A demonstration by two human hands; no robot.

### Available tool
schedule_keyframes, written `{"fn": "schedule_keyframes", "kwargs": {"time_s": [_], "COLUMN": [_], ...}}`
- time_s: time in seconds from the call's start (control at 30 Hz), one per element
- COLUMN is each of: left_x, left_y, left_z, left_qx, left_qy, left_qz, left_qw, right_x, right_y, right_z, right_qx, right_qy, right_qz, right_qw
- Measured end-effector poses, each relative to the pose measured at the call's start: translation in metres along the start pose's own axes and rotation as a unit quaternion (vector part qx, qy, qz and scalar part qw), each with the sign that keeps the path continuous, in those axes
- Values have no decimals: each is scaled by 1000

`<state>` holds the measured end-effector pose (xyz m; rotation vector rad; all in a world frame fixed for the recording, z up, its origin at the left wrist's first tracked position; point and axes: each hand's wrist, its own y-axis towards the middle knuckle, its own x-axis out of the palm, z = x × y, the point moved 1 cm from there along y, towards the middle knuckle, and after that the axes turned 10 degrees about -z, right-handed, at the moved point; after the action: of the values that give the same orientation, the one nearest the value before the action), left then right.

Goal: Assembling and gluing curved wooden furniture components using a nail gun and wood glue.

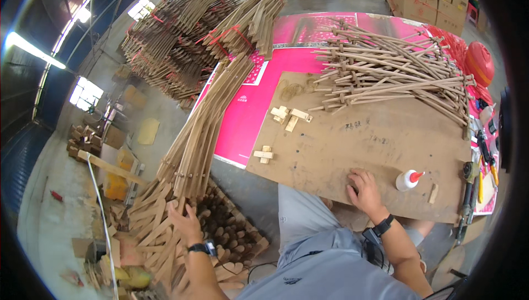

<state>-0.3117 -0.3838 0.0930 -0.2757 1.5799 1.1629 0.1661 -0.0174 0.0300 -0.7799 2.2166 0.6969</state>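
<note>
My left hand point(186, 224) reaches down beside the table over a heap of flat wooden slats point(157, 228). Its fingers are apart, and no slat is plainly gripped in it. Just above it, a long bundle of thin slats point(201, 129) slants up onto the table's left edge. On the near edge of the brown board point(330, 151) lies my right hand point(365, 192), fingers loosely bent and apart, holding nothing. A white glue bottle point(406, 180) with a red cap stands to its right. Small cross-shaped wooden blocks point(264, 155) sit on the board's left part.
Thin wooden rods point(386, 68) with small end pieces pile up across the board's far side. Tied slat stacks point(182, 30) stand at the far left. Tools point(468, 189) line the right edge, below a red twine roll point(479, 64). Cardboard boxes point(424, 2) are behind.
</note>
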Motion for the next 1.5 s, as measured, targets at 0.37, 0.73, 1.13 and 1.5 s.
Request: {"fn": "schedule_keyframes", "kwargs": {"time_s": [0.37,0.73,1.13,1.5], "left_x": [-28,-19,27,-11], "left_y": [-254,-268,-185,-167], "left_z": [-66,-108,-144,-154], "left_qx": [-285,-325,-299,-228], "left_qy": [-5,12,76,47], "left_qz": [-218,-193,-265,-148], "left_qw": [933,926,914,961], "right_x": [6,20,20,25], "right_y": [6,-3,-1,2], "right_z": [13,29,44,52], "right_qx": [7,0,3,-25], "right_qy": [6,-46,-77,-104], "right_qz": [-33,-44,-47,-52], "right_qw": [999,998,996,993]}}
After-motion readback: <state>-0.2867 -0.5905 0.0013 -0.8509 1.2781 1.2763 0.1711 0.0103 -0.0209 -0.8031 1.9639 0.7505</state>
